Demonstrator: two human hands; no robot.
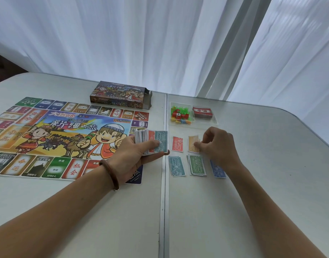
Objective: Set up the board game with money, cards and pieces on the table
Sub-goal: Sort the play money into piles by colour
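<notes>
Holding money stack (151, 141) in curled left grip (134, 155) as supply; pinching orange note (193, 144) in right grip (219, 146), sorting by value mid tabletop (262, 183)

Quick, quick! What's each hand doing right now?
Left hand: closed, holding the stack of play money.
Right hand: closed, pinching an orange note that lies on the table.

Board: colourful printed paper board (67, 138), flat, left.
Money: thick paper-note stack (150, 142) gripped in left hand (134, 155); orange note (193, 144) pinched by right hand (219, 144); sorted note piles (197, 165) beside.
Cards, pieces: red card deck (201, 112), coloured plastic tokens (180, 114), in clear tray (213, 123).
</notes>
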